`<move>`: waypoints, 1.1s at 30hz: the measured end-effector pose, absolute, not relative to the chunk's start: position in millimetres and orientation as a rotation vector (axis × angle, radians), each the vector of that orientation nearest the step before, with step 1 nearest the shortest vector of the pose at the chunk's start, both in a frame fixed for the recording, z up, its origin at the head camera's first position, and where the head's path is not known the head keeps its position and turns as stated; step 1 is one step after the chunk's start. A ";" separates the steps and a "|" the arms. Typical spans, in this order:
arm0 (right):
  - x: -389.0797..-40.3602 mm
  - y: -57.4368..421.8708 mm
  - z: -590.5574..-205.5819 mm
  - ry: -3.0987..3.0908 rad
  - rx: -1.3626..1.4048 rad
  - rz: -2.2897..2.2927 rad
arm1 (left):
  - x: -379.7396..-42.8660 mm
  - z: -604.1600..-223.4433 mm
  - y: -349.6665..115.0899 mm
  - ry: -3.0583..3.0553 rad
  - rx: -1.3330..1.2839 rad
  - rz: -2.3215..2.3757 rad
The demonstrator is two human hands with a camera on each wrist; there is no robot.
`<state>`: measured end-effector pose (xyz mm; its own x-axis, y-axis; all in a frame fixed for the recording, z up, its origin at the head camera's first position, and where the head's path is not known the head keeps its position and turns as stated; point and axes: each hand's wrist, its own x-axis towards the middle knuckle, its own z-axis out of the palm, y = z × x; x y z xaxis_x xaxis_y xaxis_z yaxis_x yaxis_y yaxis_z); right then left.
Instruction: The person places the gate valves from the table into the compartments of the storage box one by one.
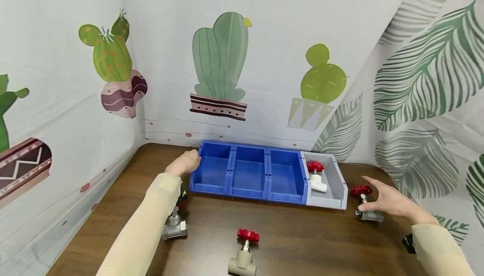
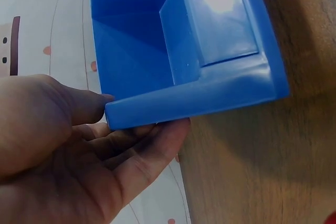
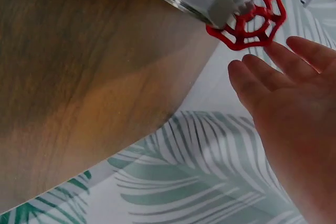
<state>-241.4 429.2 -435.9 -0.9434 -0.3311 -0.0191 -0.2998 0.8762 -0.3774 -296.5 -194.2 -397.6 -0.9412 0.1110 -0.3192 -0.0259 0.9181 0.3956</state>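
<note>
My left hand (image 1: 184,163) is at the left end of a row of joined bins. In the left wrist view, the thumb and fingers pinch the side wall of the end blue bin (image 2: 152,106). My right hand (image 1: 393,202) reaches beside a metal valve (image 1: 370,216) with a red handwheel (image 1: 361,190), its fingers spread. In the right wrist view, the fingertips (image 3: 237,69) come close to that red handwheel (image 3: 247,27); whether they touch it, I cannot tell.
The grey bin (image 1: 339,183) at the row's right end holds a white valve (image 1: 317,182) with a red handwheel. A beige valve (image 1: 243,261) stands at the front of the wooden table (image 1: 302,238). Another metal valve (image 1: 175,227) sits beside my left forearm. Patterned cloth (image 1: 272,15) hangs behind.
</note>
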 end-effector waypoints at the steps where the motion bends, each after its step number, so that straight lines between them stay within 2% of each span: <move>1: -241.3 428.7 -438.0 2.973 -0.514 -0.563 | -297.0 -398.6 -194.5 2.739 0.059 0.581; 13: -239.2 421.1 -452.8 3.023 -0.627 -0.515 | -297.3 -407.7 -197.2 2.772 0.073 0.593; 33: -229.5 425.9 -461.1 3.000 -0.603 -0.473 | -296.1 -403.0 -192.7 2.794 0.088 0.541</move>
<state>-229.5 425.9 -461.1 -0.9231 -0.3842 0.0160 -0.3705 0.8776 -0.3043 -296.1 -192.7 -403.0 -0.9552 0.1143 -0.2730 0.0042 0.9276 0.3735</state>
